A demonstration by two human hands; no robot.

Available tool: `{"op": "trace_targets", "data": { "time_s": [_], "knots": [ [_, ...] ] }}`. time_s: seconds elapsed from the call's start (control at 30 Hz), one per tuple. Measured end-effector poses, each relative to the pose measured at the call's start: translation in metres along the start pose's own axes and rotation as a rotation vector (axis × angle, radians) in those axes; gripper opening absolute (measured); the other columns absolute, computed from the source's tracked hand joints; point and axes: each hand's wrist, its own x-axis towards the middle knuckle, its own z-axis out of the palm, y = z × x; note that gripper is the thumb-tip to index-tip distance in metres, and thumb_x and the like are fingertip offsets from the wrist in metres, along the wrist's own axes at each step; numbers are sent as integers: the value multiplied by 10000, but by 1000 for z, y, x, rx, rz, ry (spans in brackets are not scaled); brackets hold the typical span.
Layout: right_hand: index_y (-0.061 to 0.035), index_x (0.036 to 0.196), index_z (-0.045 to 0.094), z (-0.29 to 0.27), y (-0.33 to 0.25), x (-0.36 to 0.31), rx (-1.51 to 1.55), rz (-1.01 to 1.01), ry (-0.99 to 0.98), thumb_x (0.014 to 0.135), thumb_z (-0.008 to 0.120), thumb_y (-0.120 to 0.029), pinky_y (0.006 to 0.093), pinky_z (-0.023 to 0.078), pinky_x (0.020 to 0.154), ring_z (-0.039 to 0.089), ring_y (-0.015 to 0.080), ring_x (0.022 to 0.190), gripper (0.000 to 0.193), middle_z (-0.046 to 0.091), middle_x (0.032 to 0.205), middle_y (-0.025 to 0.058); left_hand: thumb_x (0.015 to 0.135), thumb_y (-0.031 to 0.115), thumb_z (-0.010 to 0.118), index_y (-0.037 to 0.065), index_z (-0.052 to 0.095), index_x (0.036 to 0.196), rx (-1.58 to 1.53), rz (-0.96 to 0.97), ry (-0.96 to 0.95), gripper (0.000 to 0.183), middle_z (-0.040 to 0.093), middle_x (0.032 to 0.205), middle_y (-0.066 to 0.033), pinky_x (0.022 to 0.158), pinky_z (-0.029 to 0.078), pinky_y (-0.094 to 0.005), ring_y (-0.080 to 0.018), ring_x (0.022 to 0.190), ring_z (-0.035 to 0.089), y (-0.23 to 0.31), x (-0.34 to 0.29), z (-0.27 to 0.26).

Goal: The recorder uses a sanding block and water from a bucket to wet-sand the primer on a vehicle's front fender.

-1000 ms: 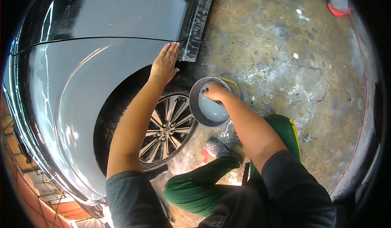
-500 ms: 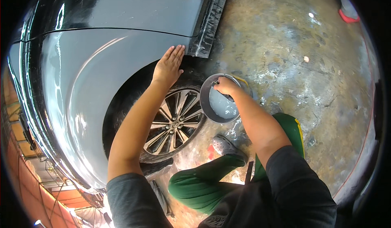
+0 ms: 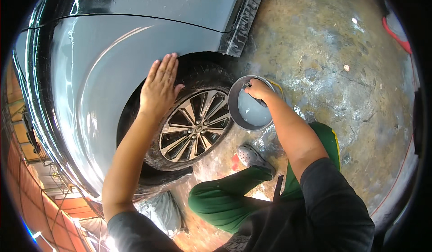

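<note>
Left hand (image 3: 159, 87) laid flat, fingers together and extended, grasping nothing, palm against the wet grey car body panel (image 3: 112, 72) at the upper rim of the wheel arch. Right hand (image 3: 258, 90) reaching into the round grey plastic bucket (image 3: 249, 103), fingers curled around a small dark object at the rim; identity of that object not discernible. Bucket standing on the floor just right of the left hand, directly beneath the right hand, close beside the black tyre with silver multi-spoke alloy wheel (image 3: 193, 126); pale soapy water visible inside.

Progress, as a judgement: body panel already wetted, streaks and sheen across the paint; wheel and tyre below the left hand showing no foam, so probably not yet scrubbed; washing apparently at an early-to-middle stage.

Below both hands: bent knee in green trousers (image 3: 225, 198), grey perforated clog (image 3: 254, 155) planted on the floor. Wet mottled brown concrete floor (image 3: 342, 72) spreading to the right of the right hand, glistening with puddles, bright reflections. Red curved edge of an object (image 3: 396, 31) far right, near the picture's rim. Orange tiled surface (image 3: 31, 193) beyond the car, left of the left arm.
</note>
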Motion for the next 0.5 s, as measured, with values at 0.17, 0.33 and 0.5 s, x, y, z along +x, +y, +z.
{"op": "trace_targets", "data": {
  "time_s": [0.17,0.33,0.5],
  "knots": [
    [52,1233,655,3,7,0,-44,-27,69,892,689,-315,462,499,1014,644,396,1192,503,660,1268,279,1001,514,502,18,285,1595,-45,-35,-36,804,237,1691,-83,1289,131,-418,-214,1572,179,-14,-28,-8],
    [39,1266,647,3,6,2,-39,-29,72,849,686,-300,446,508,975,661,387,1154,539,679,1229,271,1011,525,481,-14,281,1586,-90,-18,-29,813,228,1688,-124,1289,124,-424,-245,1575,167,0,-10,2],
    [60,1234,653,1,-2,-3,-37,-27,55,890,695,-306,467,503,1000,650,396,1174,503,665,1254,282,1025,551,424,-15,295,1582,-48,45,-15,804,226,1688,-131,1290,108,-416,-246,1577,159,23,27,19]
  ]
}}
